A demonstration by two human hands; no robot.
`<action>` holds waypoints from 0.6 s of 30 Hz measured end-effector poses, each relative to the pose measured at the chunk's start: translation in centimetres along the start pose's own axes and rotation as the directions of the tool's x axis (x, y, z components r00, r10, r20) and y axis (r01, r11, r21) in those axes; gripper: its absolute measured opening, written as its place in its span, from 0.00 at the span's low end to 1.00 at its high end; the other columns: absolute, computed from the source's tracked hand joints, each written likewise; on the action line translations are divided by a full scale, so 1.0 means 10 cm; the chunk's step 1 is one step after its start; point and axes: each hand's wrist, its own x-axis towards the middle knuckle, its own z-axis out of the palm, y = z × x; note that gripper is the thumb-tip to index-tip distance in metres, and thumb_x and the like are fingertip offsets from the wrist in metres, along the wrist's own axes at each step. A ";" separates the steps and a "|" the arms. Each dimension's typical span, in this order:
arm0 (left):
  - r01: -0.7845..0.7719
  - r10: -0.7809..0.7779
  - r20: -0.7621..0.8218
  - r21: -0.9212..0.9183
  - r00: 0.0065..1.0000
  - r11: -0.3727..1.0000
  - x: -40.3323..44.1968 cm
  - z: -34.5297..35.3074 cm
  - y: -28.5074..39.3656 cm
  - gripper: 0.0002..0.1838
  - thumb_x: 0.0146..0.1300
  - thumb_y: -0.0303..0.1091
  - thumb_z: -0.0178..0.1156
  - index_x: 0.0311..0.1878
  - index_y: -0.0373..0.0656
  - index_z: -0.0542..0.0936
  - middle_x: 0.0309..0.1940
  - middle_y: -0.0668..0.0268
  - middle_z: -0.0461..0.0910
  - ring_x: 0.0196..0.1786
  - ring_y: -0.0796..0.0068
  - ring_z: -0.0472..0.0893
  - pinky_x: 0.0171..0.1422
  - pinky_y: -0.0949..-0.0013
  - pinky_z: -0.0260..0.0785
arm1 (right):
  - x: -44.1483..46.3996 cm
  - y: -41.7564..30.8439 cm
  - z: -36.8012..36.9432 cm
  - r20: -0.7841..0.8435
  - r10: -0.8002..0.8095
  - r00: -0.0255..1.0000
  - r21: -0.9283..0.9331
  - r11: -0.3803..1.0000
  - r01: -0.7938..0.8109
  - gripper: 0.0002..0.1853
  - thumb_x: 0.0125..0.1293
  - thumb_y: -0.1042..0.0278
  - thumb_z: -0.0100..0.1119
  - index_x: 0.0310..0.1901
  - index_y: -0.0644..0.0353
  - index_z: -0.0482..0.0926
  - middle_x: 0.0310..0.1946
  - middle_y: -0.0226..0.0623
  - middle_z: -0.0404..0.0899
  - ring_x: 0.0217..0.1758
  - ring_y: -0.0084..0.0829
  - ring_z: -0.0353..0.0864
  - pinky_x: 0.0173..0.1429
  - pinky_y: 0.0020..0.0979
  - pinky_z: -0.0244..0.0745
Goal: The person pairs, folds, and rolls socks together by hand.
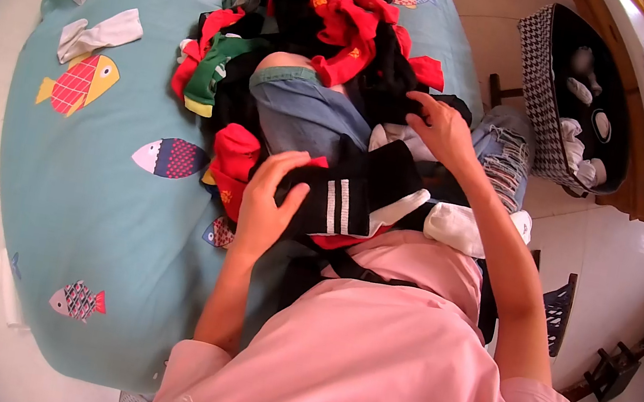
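Note:
A black sock with two white stripes (336,206) lies across my lap, and my left hand (270,197) rests at its left end, thumb and fingers apart. Beside that hand is a red sock (235,152). My right hand (439,127) hovers with spread fingers at the edge of a dark pile, above a whitish sock (403,140). Red and black socks (344,11) are heaped beyond my knee. A green sock with a yellow end (211,78) lies left of the heap. Near my right forearm is a white sock (457,227).
The bed has a teal fish-print sheet (124,229), with a lone white sock (102,34) at the upper left. A houndstooth basket (543,93) holding white items stands at the upper right. A small dark stool (611,371) is on the floor at the lower right.

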 end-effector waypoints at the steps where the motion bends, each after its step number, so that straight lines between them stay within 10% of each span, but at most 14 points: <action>1: -0.035 0.033 0.031 0.080 0.999 0.996 -0.02 -0.01 0.00 0.16 0.56 0.26 0.59 0.49 0.37 0.74 0.50 0.60 0.75 0.55 0.64 0.74 0.61 0.66 0.64 | 0.02 -0.03 0.06 -0.009 0.044 0.999 -0.040 0.998 -0.044 0.23 0.55 0.55 0.59 0.54 0.48 0.73 0.35 0.48 0.78 0.40 0.47 0.79 0.46 0.41 0.73; 9: 0.013 -0.070 0.177 0.305 0.982 0.952 -0.09 0.25 0.02 0.18 0.47 0.27 0.64 0.44 0.41 0.76 0.37 0.63 0.75 0.46 0.63 0.72 0.52 0.65 0.65 | -0.04 0.02 0.20 -0.111 -0.041 0.993 -0.143 0.989 0.025 0.25 0.50 0.60 0.65 0.52 0.48 0.72 0.37 0.46 0.74 0.43 0.47 0.74 0.49 0.40 0.71; 14: -0.012 0.100 0.360 -0.240 0.927 0.971 0.05 0.08 0.20 0.07 0.53 0.25 0.62 0.34 0.36 0.76 0.30 0.63 0.76 0.33 0.69 0.76 0.39 0.72 0.67 | 0.03 0.09 0.21 -0.191 -0.264 0.945 -0.213 0.951 0.223 0.18 0.47 0.68 0.65 0.43 0.53 0.77 0.36 0.39 0.73 0.45 0.42 0.71 0.49 0.37 0.70; 18: 0.152 0.098 0.663 -0.309 0.743 0.939 0.07 0.08 0.27 0.07 0.53 0.25 0.61 0.36 0.36 0.77 0.30 0.62 0.79 0.35 0.66 0.79 0.40 0.70 0.68 | 0.26 -0.32 -0.06 -0.327 -0.404 0.854 -0.097 0.914 0.395 0.13 0.48 0.67 0.64 0.37 0.58 0.77 0.37 0.37 0.75 0.43 0.42 0.72 0.46 0.35 0.70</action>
